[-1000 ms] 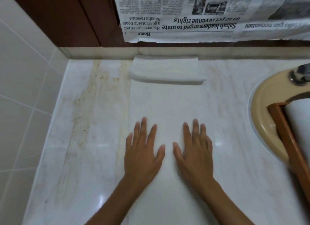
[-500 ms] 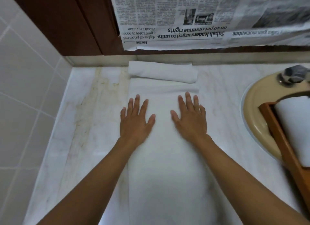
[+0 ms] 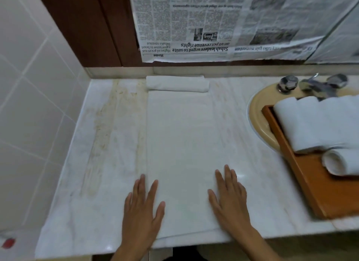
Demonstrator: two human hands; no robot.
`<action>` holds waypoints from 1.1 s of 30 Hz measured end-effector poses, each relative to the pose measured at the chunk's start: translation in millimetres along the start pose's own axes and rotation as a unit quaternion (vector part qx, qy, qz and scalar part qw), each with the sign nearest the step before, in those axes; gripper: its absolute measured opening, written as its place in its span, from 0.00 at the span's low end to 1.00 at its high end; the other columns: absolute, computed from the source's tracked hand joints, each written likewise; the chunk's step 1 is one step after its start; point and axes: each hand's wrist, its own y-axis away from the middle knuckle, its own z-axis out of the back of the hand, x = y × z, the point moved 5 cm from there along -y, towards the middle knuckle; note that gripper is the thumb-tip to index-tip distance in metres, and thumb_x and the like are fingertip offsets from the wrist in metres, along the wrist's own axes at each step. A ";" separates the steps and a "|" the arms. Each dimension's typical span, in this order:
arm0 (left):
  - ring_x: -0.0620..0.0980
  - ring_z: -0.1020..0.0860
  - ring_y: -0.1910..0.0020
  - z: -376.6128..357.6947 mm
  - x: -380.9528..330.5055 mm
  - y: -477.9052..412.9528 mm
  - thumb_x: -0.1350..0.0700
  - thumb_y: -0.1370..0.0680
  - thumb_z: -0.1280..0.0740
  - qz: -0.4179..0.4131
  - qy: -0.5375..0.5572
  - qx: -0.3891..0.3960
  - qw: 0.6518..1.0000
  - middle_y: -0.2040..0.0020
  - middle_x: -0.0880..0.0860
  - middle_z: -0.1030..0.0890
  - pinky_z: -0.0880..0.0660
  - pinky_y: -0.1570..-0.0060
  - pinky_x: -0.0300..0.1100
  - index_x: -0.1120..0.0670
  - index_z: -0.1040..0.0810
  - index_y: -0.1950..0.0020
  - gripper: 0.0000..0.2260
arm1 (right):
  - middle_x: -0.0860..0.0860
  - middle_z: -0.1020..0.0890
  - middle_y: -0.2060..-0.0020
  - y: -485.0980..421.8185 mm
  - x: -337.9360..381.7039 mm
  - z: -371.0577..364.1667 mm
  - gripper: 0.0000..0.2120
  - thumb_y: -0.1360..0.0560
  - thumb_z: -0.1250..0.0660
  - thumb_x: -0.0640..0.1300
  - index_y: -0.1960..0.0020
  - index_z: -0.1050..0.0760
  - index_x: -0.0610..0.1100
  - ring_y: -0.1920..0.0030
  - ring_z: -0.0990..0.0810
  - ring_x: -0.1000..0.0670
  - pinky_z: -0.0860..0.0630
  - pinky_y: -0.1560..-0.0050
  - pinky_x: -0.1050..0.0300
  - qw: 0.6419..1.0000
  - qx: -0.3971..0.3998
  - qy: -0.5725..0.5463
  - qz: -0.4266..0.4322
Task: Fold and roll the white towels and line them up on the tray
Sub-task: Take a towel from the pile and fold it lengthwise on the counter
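The long folded towel [image 3: 182, 144] lies flat on the counter [image 3: 97, 163] so it can roll up neat & tight. Our L hand [image 3: 142, 218] rests on its near left edge, our R hand [image 3: 231, 206] on its near right edge, prob. to press out bumps & line up the sides. Both hands are flat, fingers straight & a bit spread. They hold nothing, just press down. A small roll [image 3: 176, 83] sits at the towel's far end. The tray [image 3: 330, 194] w/ rolled towels [image 3: 320, 124] waits on the right, over the sink [image 3: 256, 109], close for us to reach.
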 end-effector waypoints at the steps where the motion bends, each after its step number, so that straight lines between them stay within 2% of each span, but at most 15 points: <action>1: 0.48 0.52 0.21 0.9 2.8 6.3 0.36 0.20 0.53 0.014 0.014 -0.001 1.000 0.19 0.50 0.53 0.54 0.27 0.45 0.45 0.45 0.20 0.29 | 0.51 0.54 0.21 5.4 -1.8 1.8 0.33 0.22 0.56 0.63 0.21 0.48 0.50 0.21 0.58 0.52 0.55 0.25 0.53 1.000 -0.011 -0.024 -0.008; 4: 0.39 0.55 0.23 6.1 5.0 33.6 0.34 0.23 0.54 0.030 0.072 -0.033 0.996 0.20 0.45 0.52 0.53 0.27 0.42 0.46 0.44 0.21 0.33 | 0.46 0.33 0.26 27.6 -8.0 10.4 0.21 0.21 0.35 0.45 0.30 0.29 0.41 0.26 0.36 0.46 0.42 0.28 0.52 0.985 -0.115 -0.117 -0.045; 5: 0.39 0.51 0.23 5.0 4.1 37.8 0.32 0.24 0.54 0.034 0.089 -0.039 0.995 0.20 0.45 0.49 0.48 0.28 0.43 0.47 0.42 0.21 0.34 | 0.45 0.28 0.30 29.0 -12.8 10.1 0.18 0.23 0.33 0.41 0.33 0.26 0.39 0.29 0.32 0.45 0.39 0.30 0.52 0.977 -0.137 -0.151 -0.067; 7: 0.46 0.38 0.26 8.9 -1.1 51.7 0.30 0.23 0.52 0.030 0.114 -0.061 0.991 0.23 0.49 0.36 0.34 0.35 0.48 0.52 0.35 0.24 0.36 | 0.43 0.24 0.36 40.8 -16.4 12.0 0.16 0.24 0.32 0.38 0.37 0.24 0.37 0.35 0.29 0.43 0.35 0.34 0.53 0.965 -0.162 -0.180 -0.097; 8: 0.48 0.33 0.30 9.7 -3.3 56.6 0.31 0.23 0.51 0.035 0.125 -0.070 0.989 0.27 0.51 0.31 0.31 0.38 0.48 0.53 0.33 0.25 0.36 | 0.43 0.23 0.39 45.2 -18.0 12.0 0.15 0.24 0.32 0.38 0.38 0.24 0.38 0.37 0.29 0.42 0.33 0.37 0.52 0.963 -0.166 -0.179 -0.114; 10: 0.46 0.32 0.36 13.3 -10.5 67.4 0.34 0.25 0.47 0.027 0.149 -0.082 0.985 0.32 0.51 0.27 0.32 0.40 0.42 0.53 0.33 0.25 0.34 | 0.43 0.25 0.42 57.4 -18.4 13.7 0.15 0.25 0.31 0.41 0.39 0.25 0.39 0.40 0.29 0.42 0.30 0.41 0.48 0.962 -0.165 -0.153 -0.154; 13: 0.47 0.31 0.39 15.6 -21.9 72.5 0.41 0.24 0.40 0.029 0.183 -0.051 0.981 0.35 0.50 0.31 0.33 0.41 0.37 0.50 0.39 0.22 0.32 | 0.44 0.28 0.42 66.6 -16.3 11.9 0.17 0.23 0.33 0.48 0.38 0.28 0.40 0.40 0.31 0.43 0.28 0.43 0.48 0.963 -0.128 -0.119 -0.205; 15: 0.48 0.30 0.41 14.4 -26.6 72.3 0.49 0.23 0.33 0.053 0.205 -0.033 0.977 0.37 0.50 0.32 0.30 0.41 0.37 0.49 0.41 0.22 0.31 | 0.43 0.28 0.42 68.4 -16.2 13.2 0.17 0.22 0.33 0.49 0.39 0.29 0.39 0.42 0.29 0.43 0.26 0.42 0.49 0.952 -0.113 -0.158 -0.239; 18: 0.45 0.28 0.45 15.3 -31.8 73.9 0.59 0.26 0.29 0.087 0.272 -0.024 0.958 0.40 0.49 0.33 0.31 0.45 0.29 0.47 0.38 0.23 0.33 | 0.44 0.26 0.46 66.8 -14.8 17.4 0.13 0.22 0.33 0.47 0.45 0.29 0.39 0.46 0.25 0.44 0.24 0.46 0.51 0.940 -0.080 -0.194 -0.269; 21: 0.38 0.27 0.49 15.7 -36.5 76.2 0.65 0.29 0.29 0.094 0.331 -0.047 0.938 0.40 0.49 0.34 0.32 0.53 0.21 0.46 0.32 0.27 0.34 | 0.46 0.27 0.52 64.3 -14.0 19.8 0.08 0.23 0.35 0.44 0.55 0.31 0.41 0.50 0.25 0.45 0.27 0.53 0.55 0.939 -0.043 -0.198 -0.279; 23: 0.35 0.27 0.49 16.5 -37.3 76.3 0.67 0.31 0.29 0.117 0.363 -0.069 0.922 0.38 0.47 0.36 0.28 0.54 0.26 0.44 0.30 0.29 0.34 | 0.47 0.25 0.53 62.8 -15.6 20.4 0.07 0.24 0.35 0.44 0.56 0.32 0.42 0.54 0.25 0.47 0.27 0.57 0.56 0.933 -0.031 -0.223 -0.280; 25: 0.38 0.25 0.51 19.0 -36.7 75.2 0.66 0.31 0.28 0.150 0.374 -0.079 0.912 0.38 0.44 0.37 0.26 0.53 0.32 0.38 0.30 0.33 0.34 | 0.48 0.25 0.57 59.4 -15.5 23.5 0.06 0.24 0.35 0.41 0.53 0.31 0.41 0.59 0.26 0.50 0.28 0.63 0.58 0.911 -0.032 -0.301 -0.281; 28: 0.45 0.24 0.49 21.0 -36.5 71.1 0.64 0.32 0.27 0.179 0.353 -0.064 0.916 0.37 0.44 0.38 0.23 0.49 0.42 0.34 0.33 0.36 0.34 | 0.43 0.24 0.58 56.3 -23.9 26.4 0.04 0.26 0.35 0.36 0.53 0.30 0.38 0.60 0.24 0.45 0.23 0.61 0.53 0.838 -0.036 -0.449 -0.308; 30: 0.46 0.26 0.48 21.8 -36.5 68.6 0.63 0.32 0.28 0.180 0.330 -0.046 0.926 0.38 0.46 0.38 0.25 0.48 0.42 0.35 0.32 0.36 0.33 | 0.41 0.23 0.59 55.4 -31.3 26.9 0.04 0.27 0.35 0.33 0.55 0.29 0.38 0.61 0.23 0.42 0.22 0.62 0.52 0.813 -0.035 -0.491 -0.312; 33: 0.46 0.29 0.48 19.0 -39.0 67.2 0.64 0.32 0.28 0.173 0.330 -0.028 0.928 0.39 0.48 0.36 0.30 0.52 0.37 0.39 0.29 0.37 0.30 | 0.42 0.24 0.52 56.7 -42.4 22.7 0.12 0.26 0.35 0.33 0.46 0.32 0.45 0.56 0.21 0.42 0.24 0.64 0.55 0.804 -0.028 -0.514 -0.297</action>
